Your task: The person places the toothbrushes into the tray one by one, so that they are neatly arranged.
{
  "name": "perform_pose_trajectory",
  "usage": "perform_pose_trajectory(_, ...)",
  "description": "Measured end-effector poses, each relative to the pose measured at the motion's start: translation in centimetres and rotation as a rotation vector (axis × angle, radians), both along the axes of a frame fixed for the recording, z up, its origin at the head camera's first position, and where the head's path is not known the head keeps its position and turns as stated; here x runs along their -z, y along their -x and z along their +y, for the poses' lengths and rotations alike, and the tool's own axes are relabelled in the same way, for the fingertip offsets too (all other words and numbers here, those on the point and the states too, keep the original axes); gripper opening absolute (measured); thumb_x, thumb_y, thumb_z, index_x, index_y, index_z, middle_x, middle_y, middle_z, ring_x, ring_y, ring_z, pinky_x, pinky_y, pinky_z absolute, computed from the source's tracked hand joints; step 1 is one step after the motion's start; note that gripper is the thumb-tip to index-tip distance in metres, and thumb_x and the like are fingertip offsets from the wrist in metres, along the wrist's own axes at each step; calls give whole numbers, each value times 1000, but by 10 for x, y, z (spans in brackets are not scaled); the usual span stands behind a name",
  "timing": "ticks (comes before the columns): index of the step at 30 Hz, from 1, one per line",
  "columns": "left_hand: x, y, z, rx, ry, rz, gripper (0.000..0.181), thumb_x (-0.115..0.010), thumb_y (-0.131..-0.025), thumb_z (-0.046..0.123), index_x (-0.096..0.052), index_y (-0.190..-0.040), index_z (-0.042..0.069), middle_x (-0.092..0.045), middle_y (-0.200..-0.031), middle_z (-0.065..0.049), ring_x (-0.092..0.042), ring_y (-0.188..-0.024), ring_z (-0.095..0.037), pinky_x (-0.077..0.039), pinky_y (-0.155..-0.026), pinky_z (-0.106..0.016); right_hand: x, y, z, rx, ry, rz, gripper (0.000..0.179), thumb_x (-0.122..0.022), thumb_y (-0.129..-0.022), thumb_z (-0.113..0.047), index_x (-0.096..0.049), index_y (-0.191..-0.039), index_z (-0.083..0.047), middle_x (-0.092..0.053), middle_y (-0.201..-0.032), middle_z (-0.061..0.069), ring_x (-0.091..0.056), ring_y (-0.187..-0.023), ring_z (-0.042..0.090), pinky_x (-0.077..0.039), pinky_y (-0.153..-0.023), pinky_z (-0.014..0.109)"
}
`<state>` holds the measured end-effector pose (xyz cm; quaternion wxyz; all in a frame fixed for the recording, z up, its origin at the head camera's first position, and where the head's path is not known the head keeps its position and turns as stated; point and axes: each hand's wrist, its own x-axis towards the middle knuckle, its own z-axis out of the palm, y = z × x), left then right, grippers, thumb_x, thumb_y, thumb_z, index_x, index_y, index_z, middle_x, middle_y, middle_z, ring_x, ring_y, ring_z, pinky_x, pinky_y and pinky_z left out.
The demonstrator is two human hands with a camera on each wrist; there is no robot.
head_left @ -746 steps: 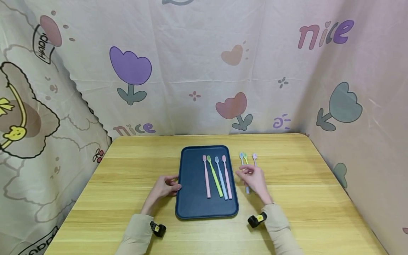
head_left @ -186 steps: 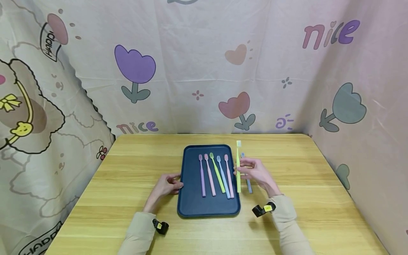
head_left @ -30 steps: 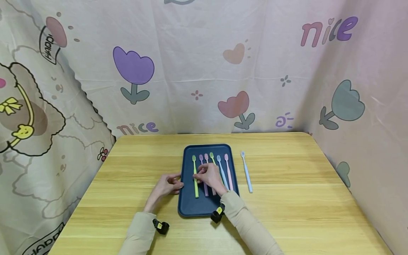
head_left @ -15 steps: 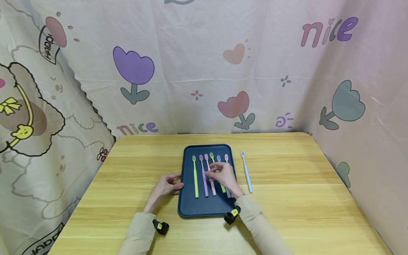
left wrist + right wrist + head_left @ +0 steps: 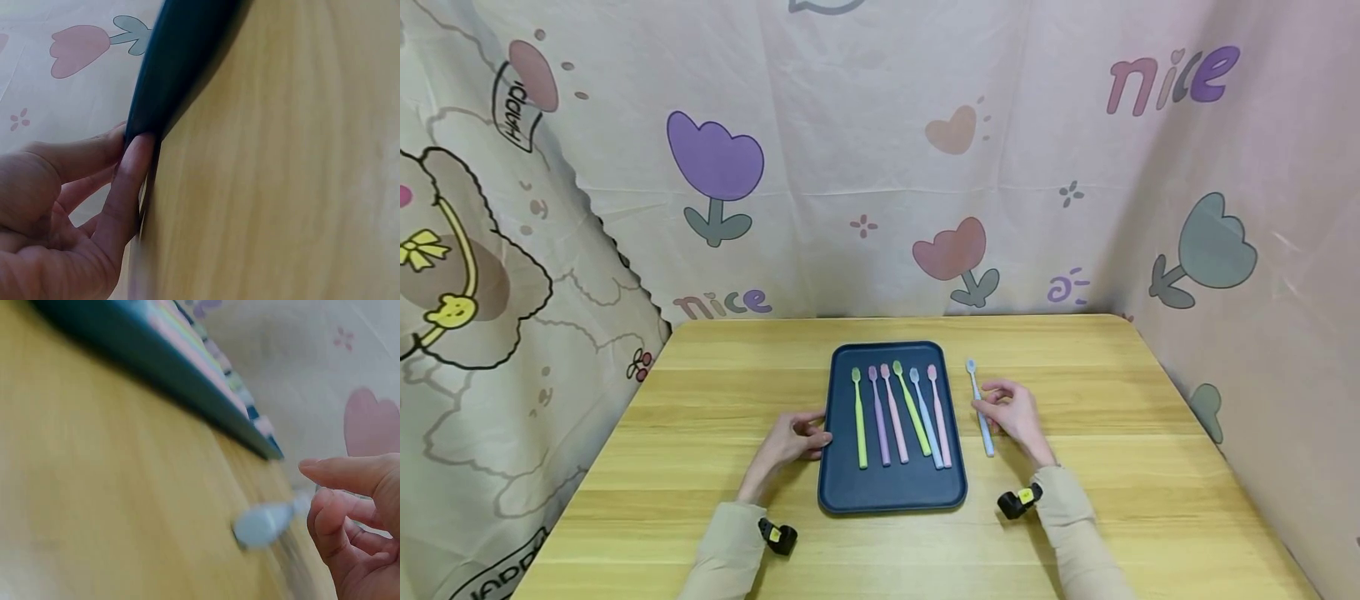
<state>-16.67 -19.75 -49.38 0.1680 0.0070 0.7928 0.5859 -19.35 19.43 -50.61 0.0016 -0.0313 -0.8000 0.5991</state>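
A dark blue tray (image 5: 891, 492) lies on the table, bearing a row of toothbrushes. From left to right these are a green toothbrush (image 5: 861, 429), a purple toothbrush (image 5: 881, 429), a pink toothbrush (image 5: 895, 421), a second green one, a blue one and a second pink one. My left hand (image 5: 790, 437) holds the tray's left rim between thumb and fingers. Right of the tray, a light blue toothbrush (image 5: 973, 381) lies on the wood. Over its handle is my right hand (image 5: 1011, 412), with a gap between thumb and fingers in the right wrist view.
The wooden table (image 5: 715, 375) reaches back to a patterned cloth (image 5: 842, 150) that hangs behind it and at both sides. Each sleeve carries a small black wrist camera, one (image 5: 777, 537) on the left and one (image 5: 1019, 502) on the right.
My right hand has let go of the green toothbrush at the row's left end and moved right, off the tray, to the light blue toothbrush. The left hand stays at the rim.
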Motion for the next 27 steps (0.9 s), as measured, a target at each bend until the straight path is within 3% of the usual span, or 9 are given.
perform_pose_trajectory(7, 0, 0, -1, 4, -8, 2, 58, -70, -92, 1, -47, -144, -10, -72, -92, -15, -67, -71, -8, -63, -65, -25, 4, 0, 11, -43, -28, -20, 40, -78, -84, -4, -60, -117, 11, -63, -79, 8, -57, -50, 9, -52, -43, 23)
perform_pose_trajectory(27, 1, -1, -1, 5, 10, 12, 57, -70, -92, 1, -47, -143, -11, -72, -96, -21, -68, -73, -10, -64, -66, -27, 8, 3, 12, -58, -40, -73, 35, -78, -85, -6, -64, -112, 12, -63, -73, 2, -59, -52, 7, -56, -48, 23)
